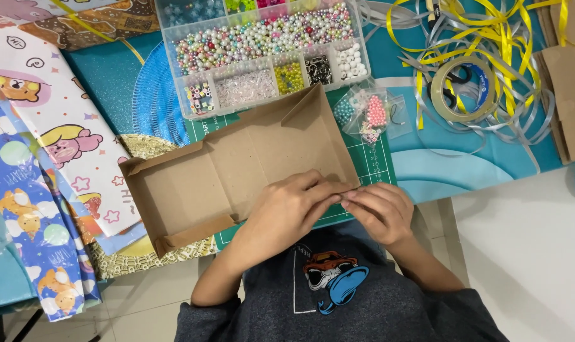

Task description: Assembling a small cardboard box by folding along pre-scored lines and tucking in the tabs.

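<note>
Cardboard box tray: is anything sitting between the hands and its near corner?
Nothing visible does. The left hand and right hand already press on the near right corner of the cardboard box tray. The bead organiser and small bead bags lie beyond its far edge.

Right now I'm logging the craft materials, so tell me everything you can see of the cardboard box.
The cardboard box is plain brown, shallow, open-topped, with creased flaps and low walls, some only partly folded. It lies tilted across the green cutting mat. The left hand and right hand pinch its near edge.
</note>
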